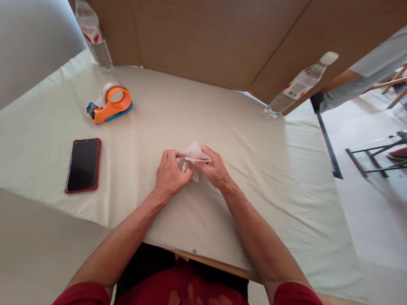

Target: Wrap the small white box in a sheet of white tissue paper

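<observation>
Just above the table, near its front edge, my two hands meet around a crumpled white tissue (197,154). My left hand (171,174) has its fingers curled, with thumb and fingertips on the tissue's left part. On the other side, my right hand (213,168) pinches the tissue, and a folded flap of it stands up between the hands. Part of the tissue is hidden behind the fingers. To the left of my hands lies a phone (83,165) with a dark screen and a red case.
An orange and blue tape dispenser (112,103) lies behind the phone. Water bottles stand at the back left (93,37) and back right (297,87), against a large cardboard panel (188,30). A pale cloth (274,188) covers the table. Another person's sleeve (395,52) and a folding stool (382,157) appear at right.
</observation>
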A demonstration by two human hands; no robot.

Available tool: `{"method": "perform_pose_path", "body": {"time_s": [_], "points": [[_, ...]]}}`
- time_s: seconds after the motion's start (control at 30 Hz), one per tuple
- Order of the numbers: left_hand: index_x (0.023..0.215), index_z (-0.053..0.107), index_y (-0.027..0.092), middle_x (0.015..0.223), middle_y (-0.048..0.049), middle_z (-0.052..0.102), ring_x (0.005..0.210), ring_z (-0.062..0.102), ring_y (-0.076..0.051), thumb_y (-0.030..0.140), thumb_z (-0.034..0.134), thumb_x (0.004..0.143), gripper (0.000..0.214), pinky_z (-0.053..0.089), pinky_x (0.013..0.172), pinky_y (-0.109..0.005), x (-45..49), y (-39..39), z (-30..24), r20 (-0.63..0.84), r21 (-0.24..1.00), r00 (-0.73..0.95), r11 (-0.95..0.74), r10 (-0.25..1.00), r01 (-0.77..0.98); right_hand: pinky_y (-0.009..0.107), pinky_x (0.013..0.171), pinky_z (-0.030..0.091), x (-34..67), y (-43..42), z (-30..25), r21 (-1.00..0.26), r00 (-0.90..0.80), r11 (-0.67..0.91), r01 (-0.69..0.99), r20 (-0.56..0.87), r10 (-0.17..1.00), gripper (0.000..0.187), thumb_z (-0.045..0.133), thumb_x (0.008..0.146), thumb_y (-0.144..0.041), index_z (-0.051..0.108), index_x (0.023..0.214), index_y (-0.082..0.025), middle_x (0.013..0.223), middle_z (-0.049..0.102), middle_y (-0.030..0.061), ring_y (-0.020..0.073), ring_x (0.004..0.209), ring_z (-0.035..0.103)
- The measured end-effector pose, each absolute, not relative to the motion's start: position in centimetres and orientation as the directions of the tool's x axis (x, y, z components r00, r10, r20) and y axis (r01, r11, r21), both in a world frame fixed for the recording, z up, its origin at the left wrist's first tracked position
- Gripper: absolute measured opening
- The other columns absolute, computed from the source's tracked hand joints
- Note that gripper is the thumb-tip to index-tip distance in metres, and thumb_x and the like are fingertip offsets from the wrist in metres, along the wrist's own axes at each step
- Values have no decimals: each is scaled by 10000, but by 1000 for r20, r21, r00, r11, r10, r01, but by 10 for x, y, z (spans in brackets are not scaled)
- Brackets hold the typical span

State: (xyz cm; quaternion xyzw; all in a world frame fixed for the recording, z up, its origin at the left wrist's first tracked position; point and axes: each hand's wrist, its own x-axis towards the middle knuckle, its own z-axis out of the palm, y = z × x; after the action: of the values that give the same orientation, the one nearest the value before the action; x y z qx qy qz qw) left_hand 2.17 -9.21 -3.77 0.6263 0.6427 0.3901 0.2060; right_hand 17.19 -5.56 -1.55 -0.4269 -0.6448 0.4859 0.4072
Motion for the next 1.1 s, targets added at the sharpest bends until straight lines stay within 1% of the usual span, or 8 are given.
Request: {"method": "perform_pose_path", "body": {"time_s": [0.13,0.2,0.33,0.5,0.67,0.87,1.0,1.1], "points": [[1175,488,195,1138,-101,584,1084,591,-260,230,675,697,515,507,965,-429,19,-90,-40,264,766,-114,-136,958,628,271,723,430,175,-59,-13,-955,-353,214,206,131,926,133,674,765,-312,627,825,-203,795,601,-18,150,761,548],[1186,512,197,1160,-101,599,1124,577,-267,220,666,708,504,484,1000,-432,17,-88,-39,265,766,-62,-171,962,620,273,729,439,175,-61,-13,-948,-364,233,217,143,920,132,663,776,-320,621,831,-208,804,618,-13,155,768,564],[1105,562,201,1118,-77,634,1074,594,-255,240,660,742,378,484,970,-415,12,-85,-35,150,799,52,-152,987,582,308,837,473,173,-70,-16,-904,-350,310,294,200,915,77,621,778,-262,613,848,-231,941,690,22,191,878,625],[1013,545,211,1003,-31,625,889,595,-192,312,685,762,305,497,814,-335,8,-85,-32,34,864,95,-77,995,497,385,993,457,169,-86,-23,-801,-275,412,435,318,907,172,560,779,-156,642,892,-257,1084,736,38,230,1040,656],[903,531,209,936,-12,583,813,558,-163,334,669,765,233,461,722,-290,7,-86,-37,56,878,84,-89,995,470,409,1022,471,169,-95,-29,-744,-281,467,477,374,884,237,534,829,-133,672,965,-270,1117,754,35,232,1118,673],[850,551,197,908,-24,605,810,570,-169,264,607,765,122,487,752,-311,-6,-82,-33,65,881,224,-162,972,445,456,1105,443,180,-107,-35,-659,-404,596,459,443,800,299,623,886,-236,650,1183,-251,1294,697,95,260,1312,585],[1114,581,193,1156,-82,656,963,639,-204,305,627,771,364,528,869,-359,-22,-83,-27,21,902,417,-198,909,385,507,1139,419,186,-110,-43,-575,-500,659,485,435,748,401,636,879,-240,614,1280,-256,1404,627,110,275,1394,505],[1286,523,172,1412,-156,550,1080,639,-232,280,642,742,567,528,923,-371,-26,-83,-29,50,879,435,-246,899,409,508,1136,424,188,-103,-48,-556,-495,661,504,442,748,393,554,904,-184,618,1285,-261,1416,618,107,257,1391,508]]}}
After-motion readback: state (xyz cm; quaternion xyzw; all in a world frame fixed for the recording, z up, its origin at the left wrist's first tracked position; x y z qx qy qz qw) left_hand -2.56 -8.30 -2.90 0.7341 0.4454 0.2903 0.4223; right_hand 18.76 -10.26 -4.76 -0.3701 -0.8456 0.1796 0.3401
